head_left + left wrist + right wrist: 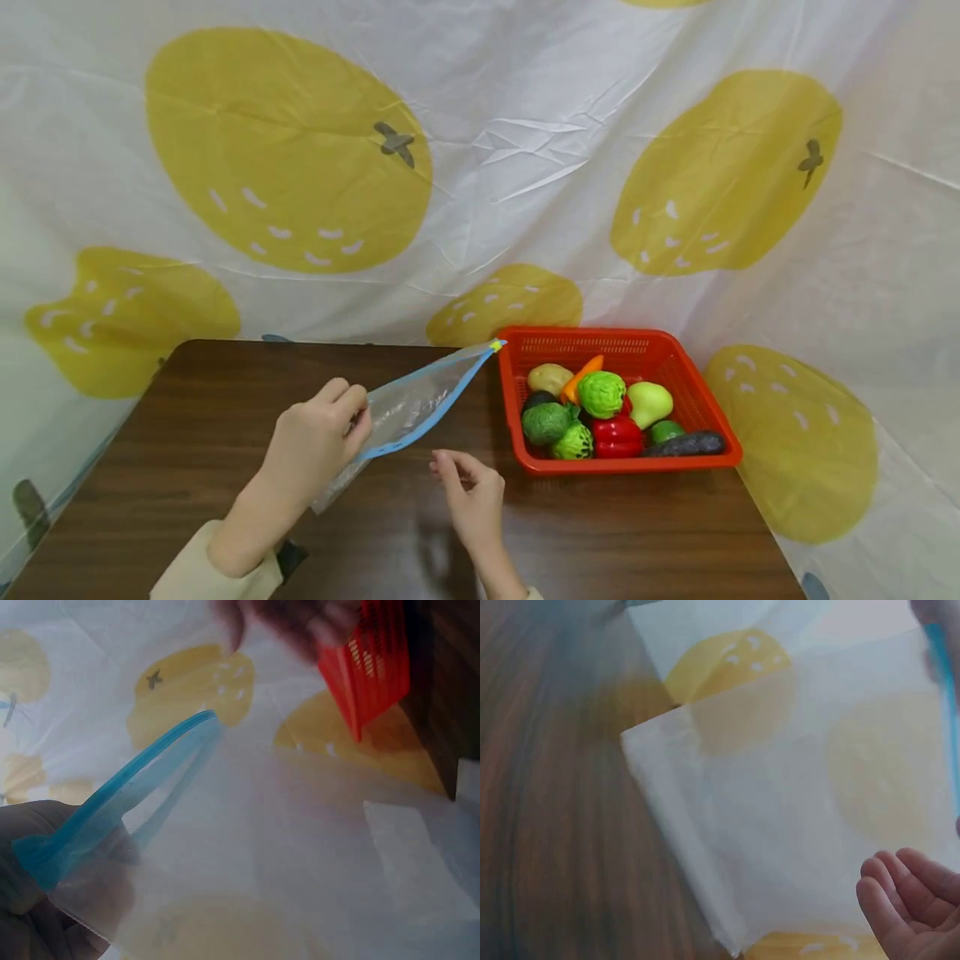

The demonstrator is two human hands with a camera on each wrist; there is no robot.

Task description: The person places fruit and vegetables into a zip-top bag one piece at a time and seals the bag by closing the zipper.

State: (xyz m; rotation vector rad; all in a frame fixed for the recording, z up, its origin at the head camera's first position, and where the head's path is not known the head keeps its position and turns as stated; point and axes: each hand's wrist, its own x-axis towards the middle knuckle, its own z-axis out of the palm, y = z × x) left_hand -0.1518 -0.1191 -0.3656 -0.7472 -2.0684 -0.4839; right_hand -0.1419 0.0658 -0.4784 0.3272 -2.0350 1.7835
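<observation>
A clear zipper bag (408, 404) with a blue zip edge and a yellow slider hangs over the table. My left hand (318, 429) grips it by one end of the blue edge, as the left wrist view also shows at the blue strip (135, 765). The mouth of the bag gapes a little. Beside the bag is my right hand (472, 496), its fingers loosely bent with nothing in them. In the right wrist view, the bag's clear body (780, 810) spreads out past the right hand's fingers (911, 889).
A red plastic basket (626, 467) stands at the table's back right. It holds several vegetables and fruits, among them a red pepper (617, 437), a potato (550, 378) and a green pear (649, 404). A fruit-printed curtain (517, 208) hangs behind the brown table (225, 400).
</observation>
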